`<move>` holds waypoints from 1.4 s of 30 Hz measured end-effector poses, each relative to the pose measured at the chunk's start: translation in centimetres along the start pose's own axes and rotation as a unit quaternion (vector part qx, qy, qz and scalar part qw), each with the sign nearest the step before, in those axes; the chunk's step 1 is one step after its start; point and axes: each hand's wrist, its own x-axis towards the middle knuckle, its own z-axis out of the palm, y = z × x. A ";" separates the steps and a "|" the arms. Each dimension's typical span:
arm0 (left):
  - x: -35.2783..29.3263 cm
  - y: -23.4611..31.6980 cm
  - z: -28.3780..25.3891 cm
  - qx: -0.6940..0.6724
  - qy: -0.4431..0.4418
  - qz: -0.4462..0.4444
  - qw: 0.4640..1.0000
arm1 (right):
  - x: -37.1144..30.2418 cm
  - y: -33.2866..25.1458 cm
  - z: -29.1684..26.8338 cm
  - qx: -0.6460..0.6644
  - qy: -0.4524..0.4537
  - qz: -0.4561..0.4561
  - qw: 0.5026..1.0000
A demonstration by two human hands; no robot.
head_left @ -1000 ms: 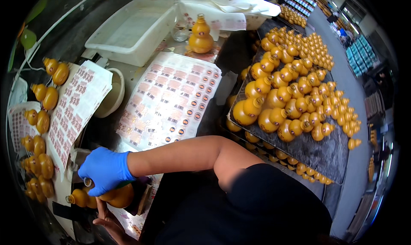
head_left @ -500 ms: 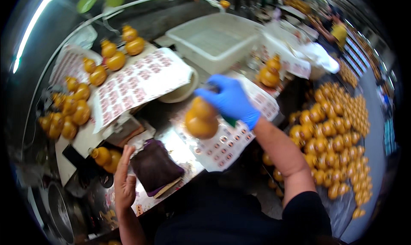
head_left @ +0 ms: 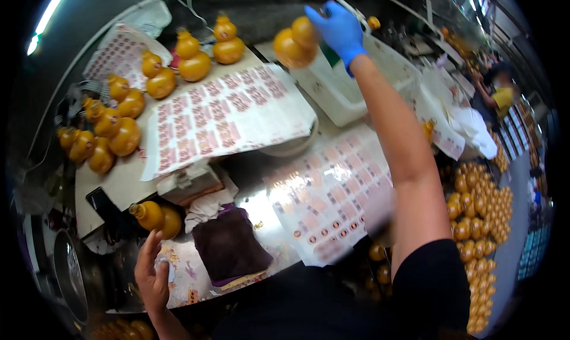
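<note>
High at the far side of the bench, my right hand (head_left: pixel 341 36) in a blue glove is closed around the top of a glossy yellow-brown gourd (head_left: pixel 295 46). The gourd hangs tilted in the air, its stem end hidden by my fingers. It is to the right of several similar gourds (head_left: pixel 195 65) standing along the back of the pale board. My bare left hand (head_left: pixel 153 274) is raised at the near left with fingers stretched and thumb apart. Beyond its fingertips rests another gourd (head_left: pixel 161 217), next to a folded dark cloth (head_left: pixel 228 245).
A printed sheet (head_left: pixel 231 111) covers part of the board; a glossy sticker sheet (head_left: pixel 332 191) lies on the metal bench. Behind my right forearm is a translucent plastic tub (head_left: pixel 339 105). Many gourds (head_left: pixel 469 221) are massed at right. A person in yellow (head_left: pixel 503 97) is far right.
My right hand has carried the gourd up and away from above the sticker sheet to the far side. My left hand has shifted slightly left and down, and the view has turned.
</note>
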 end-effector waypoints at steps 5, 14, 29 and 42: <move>-1.3 -2.0 -1.3 -0.021 0.024 -0.040 0.999 | -0.9 2.1 -4.3 0.161 -0.074 0.005 0.984; 1.5 -1.3 0.7 -0.036 -0.024 -0.009 0.999 | -7.9 14.9 -16.4 -0.161 -0.212 0.103 0.958; -1.2 0.8 0.8 -0.007 -0.014 -0.001 1.000 | -14.5 20.5 -10.9 -0.261 -0.160 0.226 0.925; 11.6 6.2 -8.2 0.241 0.079 0.131 0.958 | -16.3 9.4 -8.9 0.130 -0.066 0.106 0.984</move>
